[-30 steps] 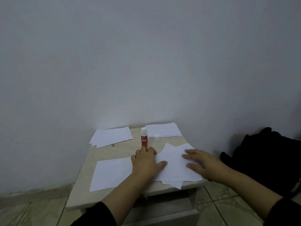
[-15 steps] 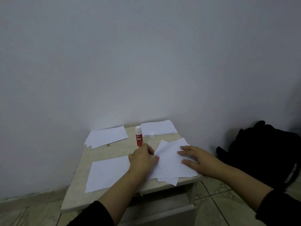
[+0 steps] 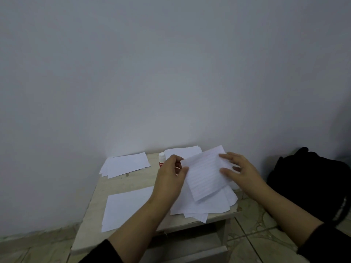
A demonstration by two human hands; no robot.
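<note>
A lined white sheet (image 3: 204,175) is lifted and tilted above a loose pile of papers (image 3: 207,205) at the right of a small pale table (image 3: 91,211). My left hand (image 3: 170,181) pinches the sheet's left edge between thumb and fingers. My right hand (image 3: 239,170) touches the sheet's right side with straight, spread fingers. A red and white glue stick (image 3: 161,158) stands just behind my left hand, partly hidden by it.
A single white sheet (image 3: 125,207) lies at the table's front left. Two more paper stacks sit at the back, one left (image 3: 125,164) and one right (image 3: 182,149). A black bag (image 3: 311,181) rests on the tiled floor to the right. A wall stands right behind the table.
My left hand has taken the top lined sheet by its edge and raised it off the pile. My right hand lifted from pressing the pile to touching the raised sheet.
</note>
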